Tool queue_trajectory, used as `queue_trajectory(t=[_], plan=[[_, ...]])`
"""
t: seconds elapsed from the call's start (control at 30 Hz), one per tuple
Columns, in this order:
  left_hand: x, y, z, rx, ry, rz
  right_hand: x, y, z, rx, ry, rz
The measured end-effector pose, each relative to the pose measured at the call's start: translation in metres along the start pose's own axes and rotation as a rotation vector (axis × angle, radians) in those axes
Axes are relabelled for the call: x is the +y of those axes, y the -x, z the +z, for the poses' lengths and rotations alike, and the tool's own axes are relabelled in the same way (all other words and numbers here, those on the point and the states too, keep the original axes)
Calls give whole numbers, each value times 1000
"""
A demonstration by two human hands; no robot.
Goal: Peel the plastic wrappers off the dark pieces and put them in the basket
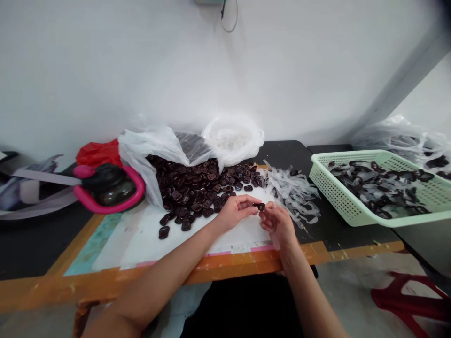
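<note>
Small dark piece (260, 206) sits pinched between the two hands, just above the white sheet (148, 239) near the table's front edge; from the far left, a dark container with a pink handle (110, 188) rests on the table (35, 244), a red bag (97, 152) behind it; next comes a clear plastic bag (155, 145) lying open, with a pile of dark pieces (200, 188) spilling out of it onto the sheet; a second, whitish bag (234, 137) stands behind the pile; the left hand (234, 212) is curled, thumb and fingertips closed on the left end of the dark piece; the right hand (278, 225) meets it, fingers bent in and tips gripping the other end; just beyond the right hand lies a heap of clear plastic strips (292, 190); further right a pale green basket (338, 202) holds dark pieces mixed with clear plastic; a red stool (408, 300) stands on the floor below.
</note>
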State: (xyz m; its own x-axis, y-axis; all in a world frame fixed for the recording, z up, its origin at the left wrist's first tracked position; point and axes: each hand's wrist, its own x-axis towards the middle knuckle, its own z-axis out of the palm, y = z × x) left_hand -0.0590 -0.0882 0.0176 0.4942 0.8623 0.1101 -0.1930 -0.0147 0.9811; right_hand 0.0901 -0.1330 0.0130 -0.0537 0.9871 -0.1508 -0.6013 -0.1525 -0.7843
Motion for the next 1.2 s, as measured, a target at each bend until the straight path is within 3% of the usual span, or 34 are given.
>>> queue_trajectory(t=[0.27, 0.47, 0.7, 0.97, 1.2], plan=[[1, 0, 0, 2, -90, 52, 2, 3, 1, 11, 117, -152], [6, 1, 1, 29, -105, 53, 8, 2, -2, 91, 248, -259], [6, 2, 0, 36, -64, 31, 11, 2, -4, 91, 288, -278], [4, 3, 1, 11, -122, 175, 5, 6, 3, 66, 219, -272], [11, 3, 3, 60, -49, 80, 5, 7, 6, 51, 197, -249]])
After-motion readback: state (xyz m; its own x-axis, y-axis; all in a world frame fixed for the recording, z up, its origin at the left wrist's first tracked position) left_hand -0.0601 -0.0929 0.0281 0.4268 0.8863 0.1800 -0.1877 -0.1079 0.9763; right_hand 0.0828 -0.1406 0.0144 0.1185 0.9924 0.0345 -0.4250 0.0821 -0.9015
